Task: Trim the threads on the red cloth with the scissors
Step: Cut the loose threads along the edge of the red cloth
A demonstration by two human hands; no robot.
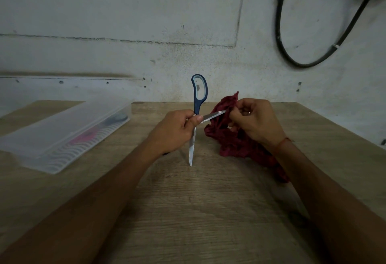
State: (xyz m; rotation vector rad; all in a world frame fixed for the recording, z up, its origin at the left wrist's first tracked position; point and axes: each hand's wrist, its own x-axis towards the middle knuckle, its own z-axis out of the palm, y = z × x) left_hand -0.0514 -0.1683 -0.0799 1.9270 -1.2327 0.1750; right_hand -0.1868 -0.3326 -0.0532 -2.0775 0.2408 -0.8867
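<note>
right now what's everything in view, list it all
scissors: one, blue handle, steel blades wide open, held at the pivot above the table
red cloth: one, dark red, bunched on the table, right of centre
plastic box: one, clear, lidded, left on the table, pink and dark items blurred inside
table: one, light wood
cable: one, black, looped on the wall, upper right
left hand: grips the scissors
right hand: pinches the cloth's upper edge

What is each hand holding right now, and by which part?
The left hand grips the open blue-handled steel scissors near the pivot. The right hand pinches the crumpled dark red cloth at its raised upper edge.
</note>
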